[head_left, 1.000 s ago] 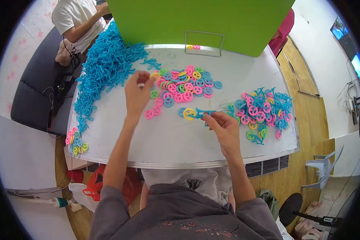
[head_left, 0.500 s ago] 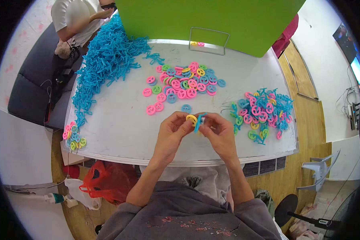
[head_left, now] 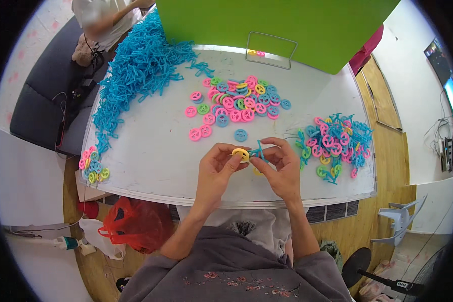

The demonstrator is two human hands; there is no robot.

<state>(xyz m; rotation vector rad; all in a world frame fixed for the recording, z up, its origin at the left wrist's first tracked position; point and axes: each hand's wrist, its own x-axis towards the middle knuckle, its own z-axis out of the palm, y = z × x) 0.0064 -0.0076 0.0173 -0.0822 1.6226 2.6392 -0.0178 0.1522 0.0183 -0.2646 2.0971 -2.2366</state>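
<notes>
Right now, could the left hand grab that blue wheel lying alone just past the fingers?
Probably yes: the blue wheel lies close beyond the left hand, and nothing seems to stand between them. But that hand is pinching a yellow wheel, so it may need to let go first.

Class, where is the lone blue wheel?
In the head view, the blue wheel lies beyond the yellow wheel in the left hand, right of two pink wheels.

The left grip (head_left: 214, 168) pinches a yellow wheel (head_left: 244, 155), the right grip (head_left: 282, 171) a blue frame (head_left: 260, 150).
</notes>
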